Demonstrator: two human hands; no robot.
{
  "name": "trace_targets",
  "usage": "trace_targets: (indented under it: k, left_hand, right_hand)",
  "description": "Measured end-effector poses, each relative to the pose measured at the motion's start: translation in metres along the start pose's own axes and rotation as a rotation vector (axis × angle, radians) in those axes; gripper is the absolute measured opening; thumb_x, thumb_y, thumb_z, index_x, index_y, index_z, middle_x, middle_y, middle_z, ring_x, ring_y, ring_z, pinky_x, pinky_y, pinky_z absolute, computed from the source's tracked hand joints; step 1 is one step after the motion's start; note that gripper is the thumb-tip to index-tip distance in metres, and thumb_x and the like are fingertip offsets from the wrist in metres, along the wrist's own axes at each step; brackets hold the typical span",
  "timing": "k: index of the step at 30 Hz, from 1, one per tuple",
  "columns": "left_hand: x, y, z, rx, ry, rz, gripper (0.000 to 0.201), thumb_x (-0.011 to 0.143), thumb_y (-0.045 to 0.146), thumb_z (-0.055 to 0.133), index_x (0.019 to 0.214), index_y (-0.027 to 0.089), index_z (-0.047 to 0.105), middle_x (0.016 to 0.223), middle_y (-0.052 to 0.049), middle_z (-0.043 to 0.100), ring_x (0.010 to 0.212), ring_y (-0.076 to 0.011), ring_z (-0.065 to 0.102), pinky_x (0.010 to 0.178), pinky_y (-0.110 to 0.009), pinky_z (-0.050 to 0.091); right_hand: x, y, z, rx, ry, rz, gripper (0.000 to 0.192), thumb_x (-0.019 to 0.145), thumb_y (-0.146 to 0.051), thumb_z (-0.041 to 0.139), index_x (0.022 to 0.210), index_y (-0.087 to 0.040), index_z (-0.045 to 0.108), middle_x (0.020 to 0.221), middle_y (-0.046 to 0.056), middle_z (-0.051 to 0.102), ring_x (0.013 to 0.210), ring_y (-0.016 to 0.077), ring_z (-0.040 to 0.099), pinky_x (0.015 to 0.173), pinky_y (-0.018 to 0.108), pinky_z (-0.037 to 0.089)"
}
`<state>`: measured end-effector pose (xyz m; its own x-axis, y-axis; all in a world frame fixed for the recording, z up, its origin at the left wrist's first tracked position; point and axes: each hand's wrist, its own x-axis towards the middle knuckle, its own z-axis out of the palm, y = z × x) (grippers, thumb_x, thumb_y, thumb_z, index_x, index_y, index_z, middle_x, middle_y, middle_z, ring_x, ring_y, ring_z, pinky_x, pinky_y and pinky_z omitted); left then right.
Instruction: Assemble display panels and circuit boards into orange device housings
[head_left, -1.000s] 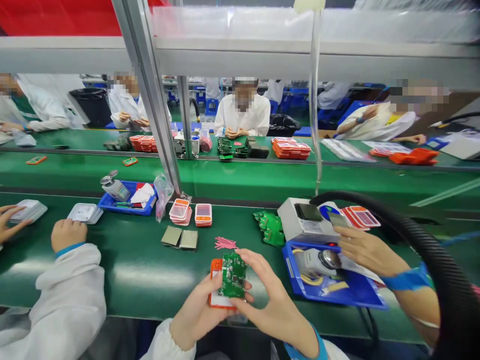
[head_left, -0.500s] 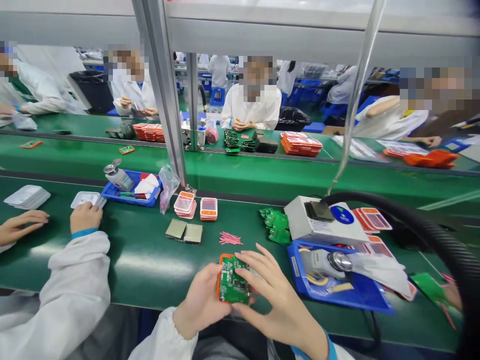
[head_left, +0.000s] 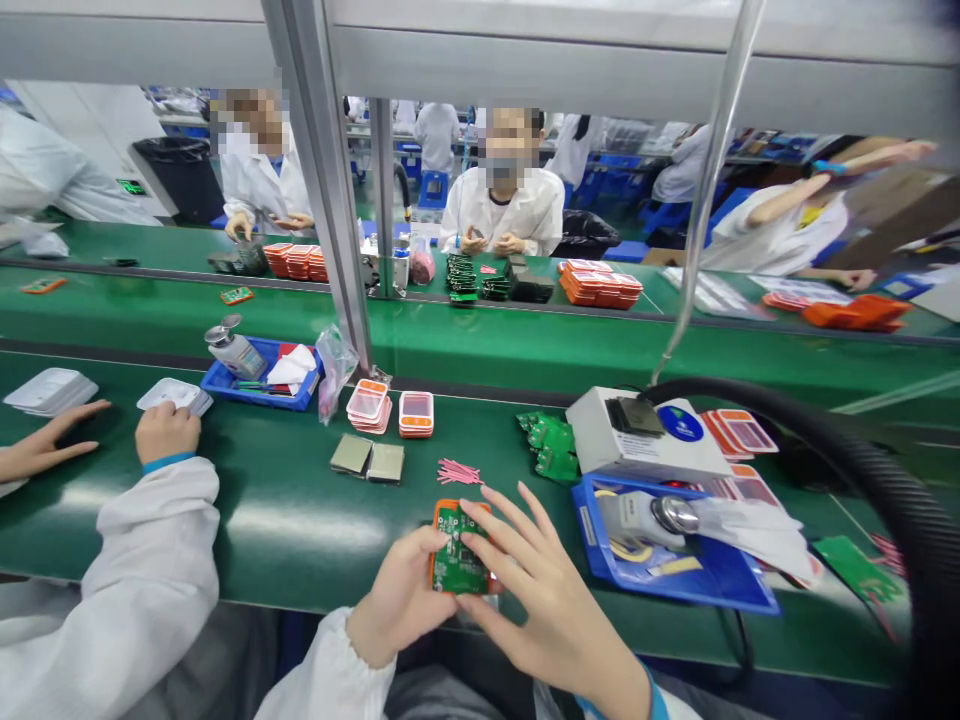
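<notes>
Green circuit board [head_left: 459, 552] sitting in the orange case [head_left: 437, 548], gripped by left hand [head_left: 397, 605]. Right hand [head_left: 541, 590] spread wide, fingertips pressing. Best pushed down evenly, corners lined up first.

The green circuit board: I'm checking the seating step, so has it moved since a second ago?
Yes. The green circuit board has dropped from overhanging the orange case to lying inside its rim, held by left hand and right hand.

Green bench [head_left: 285, 520], blue tray [head_left: 697, 580], pink strips [head_left: 457, 472]
</notes>
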<state>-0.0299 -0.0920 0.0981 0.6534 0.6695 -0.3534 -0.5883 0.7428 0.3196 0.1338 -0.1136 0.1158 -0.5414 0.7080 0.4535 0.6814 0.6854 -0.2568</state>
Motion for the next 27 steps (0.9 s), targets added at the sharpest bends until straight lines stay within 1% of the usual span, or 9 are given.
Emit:
trace_targets:
  k: [4, 7, 12, 16, 18, 21, 23, 25, 27]
  left_hand:
    - [-0.001, -0.002, -0.001, -0.013, 0.048, 0.009, 0.028, 0.062, 0.018, 0.067, 0.089, 0.017, 0.068, 0.082, -0.005, 0.071, 0.090, -0.0251, 0.065, 0.091, -0.043, 0.043]
    - [-0.002, -0.001, 0.001, -0.016, 0.036, 0.013, 0.029, 0.061, 0.016, 0.067, 0.090, 0.017, 0.069, 0.079, -0.004, 0.071, 0.087, -0.0242, 0.066, 0.090, -0.042, 0.044]
    - [-0.004, -0.002, 0.003, 0.001, -0.009, 0.015, 0.021, 0.062, 0.018, 0.067, 0.083, 0.016, 0.068, 0.077, -0.005, 0.071, 0.083, -0.0237, 0.066, 0.087, -0.041, 0.047]
    - [-0.003, -0.005, 0.001, 0.063, 0.040, 0.013, 0.032, 0.060, 0.011, 0.064, 0.091, 0.016, 0.065, 0.082, -0.004, 0.071, 0.078, -0.0216, 0.068, 0.083, -0.040, 0.049]
    - [-0.003, -0.006, -0.001, 0.101, 0.076, 0.012, 0.032, 0.059, 0.008, 0.063, 0.090, 0.016, 0.064, 0.080, -0.004, 0.071, 0.074, -0.0201, 0.068, 0.082, -0.039, 0.050]
    - [-0.004, -0.007, -0.003, 0.126, 0.089, 0.018, 0.027, 0.062, 0.007, 0.062, 0.088, 0.016, 0.062, 0.077, -0.003, 0.071, 0.072, -0.0188, 0.068, 0.082, -0.038, 0.050]
    - [-0.005, -0.007, -0.005, 0.134, 0.082, 0.020, 0.029, 0.064, 0.007, 0.062, 0.091, 0.016, 0.061, 0.079, -0.003, 0.070, 0.074, -0.0188, 0.068, 0.083, -0.037, 0.050]
    - [-0.005, -0.008, -0.006, 0.140, 0.098, 0.021, 0.032, 0.064, 0.006, 0.062, 0.094, 0.016, 0.060, 0.081, -0.003, 0.070, 0.076, -0.0191, 0.068, 0.083, -0.037, 0.051]
    - [-0.005, -0.009, -0.007, 0.153, 0.130, 0.026, 0.036, 0.062, 0.006, 0.063, 0.096, 0.016, 0.059, 0.083, -0.003, 0.070, 0.078, -0.0196, 0.069, 0.083, -0.036, 0.051]
  right_hand:
    - [0.000, -0.001, 0.002, -0.039, -0.005, -0.017, 0.040, 0.085, -0.026, 0.059, 0.121, -0.012, 0.050, 0.129, 0.015, 0.058, 0.128, 0.0336, 0.046, 0.105, 0.070, 0.029]
    - [-0.002, 0.001, 0.001, -0.044, 0.008, -0.021, 0.040, 0.084, -0.026, 0.059, 0.121, -0.013, 0.051, 0.130, 0.014, 0.058, 0.128, 0.0337, 0.045, 0.106, 0.070, 0.026]
    - [-0.005, 0.001, -0.002, -0.028, -0.027, -0.030, 0.037, 0.084, -0.022, 0.058, 0.120, -0.014, 0.051, 0.131, 0.012, 0.057, 0.129, 0.0336, 0.045, 0.107, 0.071, 0.021]
    - [-0.005, -0.002, 0.000, -0.016, -0.016, -0.020, 0.043, 0.084, -0.028, 0.059, 0.123, -0.014, 0.049, 0.130, 0.014, 0.058, 0.125, 0.0333, 0.048, 0.108, 0.070, 0.019]
    - [-0.006, -0.003, 0.002, -0.010, -0.015, 0.007, 0.043, 0.084, -0.030, 0.060, 0.123, -0.015, 0.049, 0.129, 0.014, 0.058, 0.123, 0.0332, 0.049, 0.108, 0.071, 0.018]
    - [-0.006, -0.002, 0.004, 0.002, -0.004, 0.044, 0.040, 0.082, -0.033, 0.062, 0.119, -0.018, 0.052, 0.132, 0.015, 0.055, 0.126, 0.0352, 0.046, 0.106, 0.073, 0.019]
    - [-0.007, -0.001, 0.003, 0.010, 0.006, 0.059, 0.039, 0.081, -0.035, 0.063, 0.116, -0.019, 0.054, 0.135, 0.016, 0.052, 0.129, 0.0365, 0.043, 0.104, 0.073, 0.021]
    - [-0.007, -0.001, 0.002, 0.029, 0.004, 0.063, 0.041, 0.081, -0.035, 0.064, 0.117, -0.020, 0.054, 0.133, 0.017, 0.053, 0.126, 0.0357, 0.046, 0.105, 0.073, 0.021]
    - [-0.007, -0.001, 0.001, 0.057, -0.017, 0.064, 0.043, 0.080, -0.034, 0.065, 0.118, -0.019, 0.052, 0.128, 0.017, 0.056, 0.119, 0.0331, 0.053, 0.105, 0.073, 0.021]
